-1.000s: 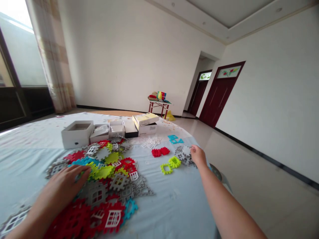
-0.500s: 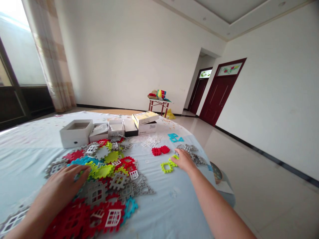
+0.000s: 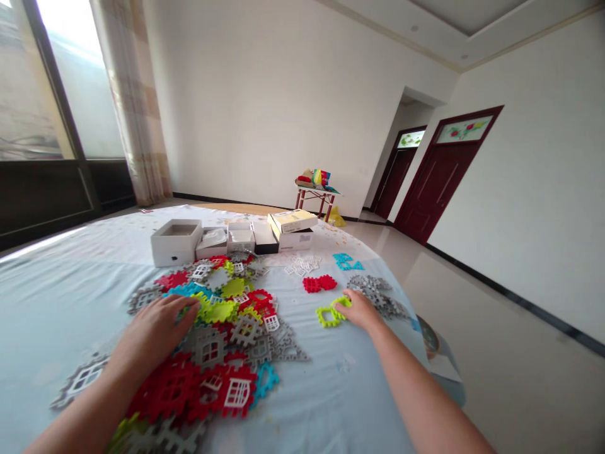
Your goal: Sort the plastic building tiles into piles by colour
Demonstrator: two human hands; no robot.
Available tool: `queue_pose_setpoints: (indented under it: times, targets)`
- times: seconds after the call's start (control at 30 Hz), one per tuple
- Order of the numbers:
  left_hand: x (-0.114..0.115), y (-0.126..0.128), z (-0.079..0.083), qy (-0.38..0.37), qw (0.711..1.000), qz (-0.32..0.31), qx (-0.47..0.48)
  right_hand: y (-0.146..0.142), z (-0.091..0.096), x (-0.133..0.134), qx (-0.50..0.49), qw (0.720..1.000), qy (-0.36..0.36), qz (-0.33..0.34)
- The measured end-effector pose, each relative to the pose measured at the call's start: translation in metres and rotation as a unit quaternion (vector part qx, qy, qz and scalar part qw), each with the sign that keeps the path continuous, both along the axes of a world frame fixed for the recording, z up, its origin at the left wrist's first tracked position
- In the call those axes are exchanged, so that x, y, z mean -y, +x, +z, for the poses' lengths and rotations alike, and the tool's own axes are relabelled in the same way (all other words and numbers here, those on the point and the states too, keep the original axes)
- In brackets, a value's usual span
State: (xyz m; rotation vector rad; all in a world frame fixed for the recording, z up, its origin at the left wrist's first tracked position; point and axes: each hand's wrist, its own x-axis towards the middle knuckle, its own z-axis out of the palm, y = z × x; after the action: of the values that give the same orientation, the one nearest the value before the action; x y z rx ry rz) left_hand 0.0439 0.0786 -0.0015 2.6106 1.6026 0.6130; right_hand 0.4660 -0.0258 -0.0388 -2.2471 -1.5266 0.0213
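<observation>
My left hand (image 3: 158, 328) reaches over a heap of flat, notched plastic building pieces. Its thumb and index finger come together at the left end of a lime-green building piece (image 3: 220, 310) on top; its other fingertips are hidden. Out to the right, my right hand (image 3: 363, 308) has thumb and fingers closed on a smaller lime-green building piece (image 3: 343, 305) at the table. Just left of that lies a lime-green square frame piece (image 3: 327, 316). Grey pieces (image 3: 378, 293) are piled beyond my right hand, and red pieces (image 3: 319, 284) lie a little farther back.
White boxes (image 3: 174, 249) stand in a row behind the heap, one holding a yellowish lid (image 3: 292, 221). Small white window pieces (image 3: 302, 265) and blue pieces (image 3: 347, 261) lie farther back. The round table's right edge curves past the grey pile, with a stool (image 3: 437, 353) below.
The view has swung left, so everything appears shifted to the right. Both hands keep nearly the same places among the pieces.
</observation>
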Motion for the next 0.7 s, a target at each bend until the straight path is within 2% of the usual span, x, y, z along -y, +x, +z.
queue_pose_setpoints:
  times: [0.4,0.7]
  targets:
    - [-0.006,-0.001,-0.003,0.007,1.0,-0.003,-0.004,-0.009,0.011,0.001,-0.001,1.0,-0.015,-0.014]
    - [-0.023,-0.009,-0.02,0.038,0.999,-0.006,-0.005,-0.023,0.014,0.0,0.009,1.0,-0.012,-0.007]
